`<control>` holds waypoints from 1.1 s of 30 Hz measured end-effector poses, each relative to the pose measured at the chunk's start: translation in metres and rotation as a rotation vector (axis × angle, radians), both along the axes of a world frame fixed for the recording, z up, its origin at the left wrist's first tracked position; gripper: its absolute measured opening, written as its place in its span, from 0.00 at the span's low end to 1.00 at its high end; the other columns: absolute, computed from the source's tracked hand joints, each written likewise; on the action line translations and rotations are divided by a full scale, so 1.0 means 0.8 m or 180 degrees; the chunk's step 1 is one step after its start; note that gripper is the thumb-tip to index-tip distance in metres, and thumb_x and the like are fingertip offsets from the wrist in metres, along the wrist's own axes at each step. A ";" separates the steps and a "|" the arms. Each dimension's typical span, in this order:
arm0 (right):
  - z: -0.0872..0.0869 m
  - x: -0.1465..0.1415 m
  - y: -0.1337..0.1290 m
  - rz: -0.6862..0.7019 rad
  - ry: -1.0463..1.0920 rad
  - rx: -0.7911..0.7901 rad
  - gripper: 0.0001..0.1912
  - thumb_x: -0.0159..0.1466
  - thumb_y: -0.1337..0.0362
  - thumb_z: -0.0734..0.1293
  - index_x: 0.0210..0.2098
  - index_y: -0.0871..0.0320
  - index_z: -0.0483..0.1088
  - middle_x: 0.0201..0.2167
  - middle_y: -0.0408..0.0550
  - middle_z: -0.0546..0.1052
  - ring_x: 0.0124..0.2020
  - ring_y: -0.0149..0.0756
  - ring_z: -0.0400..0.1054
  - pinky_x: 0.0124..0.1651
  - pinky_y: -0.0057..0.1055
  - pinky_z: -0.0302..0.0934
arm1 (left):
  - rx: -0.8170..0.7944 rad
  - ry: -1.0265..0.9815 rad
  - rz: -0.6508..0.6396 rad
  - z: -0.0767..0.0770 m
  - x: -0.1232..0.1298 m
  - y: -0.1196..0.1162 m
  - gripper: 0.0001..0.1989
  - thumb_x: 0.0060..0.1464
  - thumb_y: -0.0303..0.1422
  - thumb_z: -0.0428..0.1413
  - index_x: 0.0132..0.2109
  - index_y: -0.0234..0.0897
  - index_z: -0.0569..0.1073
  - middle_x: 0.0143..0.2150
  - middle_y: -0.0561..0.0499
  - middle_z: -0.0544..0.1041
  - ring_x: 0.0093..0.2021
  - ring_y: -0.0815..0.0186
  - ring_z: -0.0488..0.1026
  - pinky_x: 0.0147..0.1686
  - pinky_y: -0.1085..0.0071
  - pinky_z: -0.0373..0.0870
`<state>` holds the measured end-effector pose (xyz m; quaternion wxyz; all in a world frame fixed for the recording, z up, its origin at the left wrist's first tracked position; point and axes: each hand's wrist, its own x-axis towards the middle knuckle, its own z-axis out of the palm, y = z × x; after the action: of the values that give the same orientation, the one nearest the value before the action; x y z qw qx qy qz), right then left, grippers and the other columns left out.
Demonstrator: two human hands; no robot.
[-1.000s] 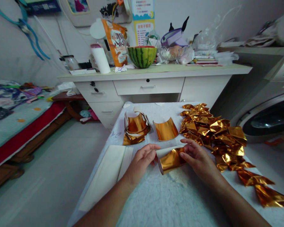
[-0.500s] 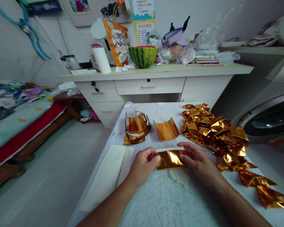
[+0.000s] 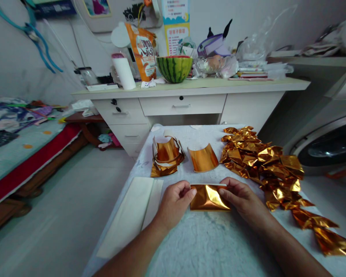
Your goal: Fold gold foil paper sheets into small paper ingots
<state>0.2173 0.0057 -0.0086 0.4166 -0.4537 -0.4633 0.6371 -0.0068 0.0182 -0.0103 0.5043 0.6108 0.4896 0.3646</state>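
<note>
A gold foil sheet (image 3: 210,198) with a thin white strip along its far edge lies between my hands. My left hand (image 3: 177,200) pinches its left end between thumb and fingers. The right end is pinched by my right hand (image 3: 238,194), thumb on the gold face. Beyond it rests a curved gold sheet (image 3: 203,157), and left of that a stack of curled gold sheets (image 3: 167,154) with white edges. Folded gold foil pieces (image 3: 248,154) form a long pile at the right. White paper strips (image 3: 129,215) lie to the left.
A cloth-covered table (image 3: 213,246) is in front of me. Behind it stands a white desk (image 3: 187,89) holding a watermelon half (image 3: 174,69), an orange bag (image 3: 144,54) and clutter. A bed (image 3: 25,154) is at left, a washing machine (image 3: 328,127) at right.
The white strip at the foil's far edge looks narrower, and more of the gold face shows. My right hand's upper fingers have come down and closed on the right end.
</note>
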 end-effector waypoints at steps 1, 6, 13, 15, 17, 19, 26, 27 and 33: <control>0.000 0.000 0.000 -0.0011 -0.0018 -0.0009 0.17 0.59 0.51 0.71 0.32 0.57 0.65 0.24 0.39 0.69 0.24 0.27 0.59 0.27 0.26 0.50 | -0.0014 -0.0026 -0.0003 0.000 0.000 0.000 0.15 0.57 0.41 0.53 0.28 0.37 0.62 0.24 0.58 0.57 0.26 0.72 0.56 0.26 0.75 0.52; 0.000 -0.001 0.000 -0.0079 -0.0097 -0.0042 0.19 0.57 0.49 0.72 0.31 0.57 0.65 0.23 0.39 0.68 0.23 0.27 0.60 0.27 0.26 0.50 | -0.0030 -0.0102 -0.0009 0.000 0.001 -0.001 0.14 0.57 0.41 0.53 0.29 0.36 0.64 0.25 0.57 0.60 0.26 0.72 0.58 0.27 0.75 0.54; 0.000 0.001 0.001 -0.0049 -0.0190 -0.0088 0.20 0.56 0.48 0.72 0.31 0.57 0.65 0.24 0.40 0.70 0.24 0.29 0.61 0.27 0.27 0.52 | -0.0078 -0.0035 0.0047 0.001 0.002 -0.001 0.14 0.57 0.40 0.53 0.29 0.35 0.67 0.24 0.56 0.64 0.26 0.71 0.61 0.27 0.75 0.56; 0.000 0.001 0.001 -0.0055 -0.0220 -0.0085 0.20 0.56 0.47 0.72 0.31 0.57 0.65 0.24 0.40 0.70 0.24 0.29 0.61 0.27 0.27 0.52 | -0.0088 -0.0036 0.0056 0.003 0.002 -0.001 0.13 0.57 0.40 0.53 0.29 0.34 0.69 0.24 0.55 0.66 0.27 0.71 0.62 0.27 0.75 0.57; 0.001 0.000 0.001 -0.0054 -0.0230 -0.0076 0.20 0.56 0.47 0.72 0.31 0.57 0.65 0.23 0.40 0.69 0.24 0.29 0.61 0.27 0.27 0.52 | -0.0101 -0.0055 0.0055 0.004 0.002 0.000 0.14 0.57 0.40 0.53 0.30 0.34 0.69 0.25 0.55 0.67 0.27 0.70 0.63 0.27 0.75 0.57; 0.002 -0.001 0.001 -0.0049 -0.0253 -0.0083 0.20 0.56 0.47 0.72 0.31 0.56 0.65 0.23 0.40 0.69 0.23 0.29 0.61 0.26 0.28 0.52 | -0.0128 -0.0078 0.0054 0.006 0.002 -0.001 0.14 0.57 0.40 0.53 0.30 0.34 0.70 0.25 0.54 0.67 0.27 0.70 0.63 0.27 0.75 0.58; 0.006 -0.003 -0.001 -0.0056 -0.0296 -0.0113 0.20 0.55 0.47 0.72 0.30 0.56 0.65 0.23 0.40 0.70 0.23 0.29 0.61 0.26 0.27 0.52 | -0.0192 -0.0150 0.0028 0.004 0.002 -0.004 0.14 0.58 0.40 0.53 0.31 0.33 0.72 0.26 0.54 0.69 0.28 0.70 0.64 0.27 0.75 0.59; 0.006 -0.002 -0.001 -0.0049 -0.0295 -0.0117 0.20 0.55 0.47 0.72 0.30 0.56 0.65 0.23 0.40 0.71 0.23 0.29 0.61 0.26 0.27 0.52 | -0.0191 -0.0145 0.0029 0.004 0.002 -0.004 0.14 0.58 0.40 0.53 0.31 0.34 0.72 0.26 0.54 0.69 0.27 0.70 0.64 0.27 0.75 0.58; 0.004 -0.002 0.000 -0.0059 -0.0309 -0.0104 0.20 0.56 0.48 0.72 0.29 0.56 0.65 0.23 0.41 0.71 0.23 0.29 0.61 0.26 0.27 0.52 | -0.0198 -0.0130 0.0042 0.005 0.002 -0.003 0.15 0.57 0.41 0.53 0.30 0.34 0.72 0.25 0.55 0.68 0.26 0.70 0.63 0.26 0.76 0.58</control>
<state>0.2159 0.0060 -0.0055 0.3920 -0.4952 -0.4683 0.6179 -0.0053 0.0158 -0.0060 0.5306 0.5839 0.4943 0.3650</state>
